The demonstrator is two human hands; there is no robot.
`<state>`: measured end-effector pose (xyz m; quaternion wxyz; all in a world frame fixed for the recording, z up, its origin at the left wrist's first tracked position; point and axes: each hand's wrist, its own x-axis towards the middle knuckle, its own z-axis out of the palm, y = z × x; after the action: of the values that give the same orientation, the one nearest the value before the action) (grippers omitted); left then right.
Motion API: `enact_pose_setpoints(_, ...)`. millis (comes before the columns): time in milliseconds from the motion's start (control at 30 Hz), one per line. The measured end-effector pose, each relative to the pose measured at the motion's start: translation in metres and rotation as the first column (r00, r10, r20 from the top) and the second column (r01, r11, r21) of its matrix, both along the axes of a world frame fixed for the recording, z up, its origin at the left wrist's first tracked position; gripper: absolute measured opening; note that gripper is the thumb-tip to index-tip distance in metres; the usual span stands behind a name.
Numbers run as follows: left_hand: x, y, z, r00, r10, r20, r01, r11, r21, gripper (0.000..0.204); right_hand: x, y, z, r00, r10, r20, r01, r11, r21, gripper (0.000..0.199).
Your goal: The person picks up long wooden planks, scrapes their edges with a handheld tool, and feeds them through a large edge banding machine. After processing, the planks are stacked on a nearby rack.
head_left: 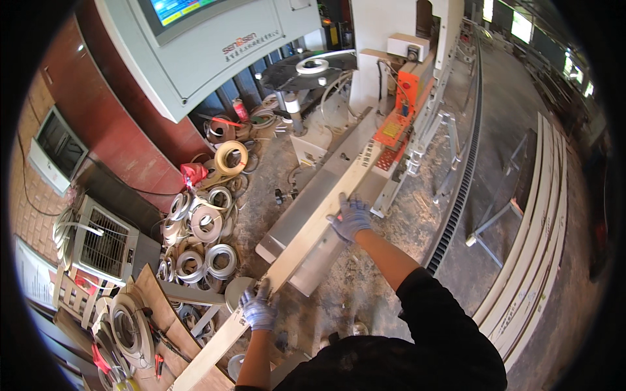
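Note:
A long, narrow pale wooden board [306, 244] runs diagonally from the lower left up to an orange-fronted machine [399, 120]. My left hand [259, 311], in a grey-white knit glove, grips the board's near part, with fingers across its top. Farther along, my right hand [352, 218] in a matching glove rests at the board's right edge. Its fingers are spread and stretched out on the wood. Beneath the board lies a grey metal table [277, 246]. The board's far end meets the orange part, and dark printing marks its surface there.
Rolls of edge strip [207, 223] are heaped on the floor at left. A control cabinet [195, 58] with a screen hangs above. At right, long pale boards [528, 280] lie stacked beyond a dark slotted floor track [460, 208]. A round disc [239, 293] sits by my left hand.

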<state>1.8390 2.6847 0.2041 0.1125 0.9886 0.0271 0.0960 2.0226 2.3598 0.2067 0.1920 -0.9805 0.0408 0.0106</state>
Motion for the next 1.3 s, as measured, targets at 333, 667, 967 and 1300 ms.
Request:
enact_pose_setpoints(333,0.057,-0.083,0.011,1.0,-0.012,-0.006,0.012,1.0,-0.019,0.054,0.051,-0.056,-0.008,0.996,-0.087,0.034,0.085,0.995,0.058,0.096)
enact_pose_setpoints(667,0.083,-0.107,0.003,0.978,-0.138,-0.155,0.149,0.987,0.065,0.072,-0.174,-0.052,-0.02,0.962,0.272,0.024,-0.265,0.907,0.327,0.079)
enact_pose_setpoints(967,0.035,-0.054,-0.008,0.993,-0.095,-0.064,0.099,0.993,0.059,0.07,-0.302,-0.098,-0.046,0.956,0.108,0.272,-0.087,0.992,-0.09,0.052)
enact_pose_setpoints(1300,-0.002,-0.024,-0.006,0.996,-0.086,-0.006,0.086,0.988,0.13,0.073,-0.308,-0.094,-0.072,0.898,0.13,0.42,-0.109,0.991,-0.073,0.037)
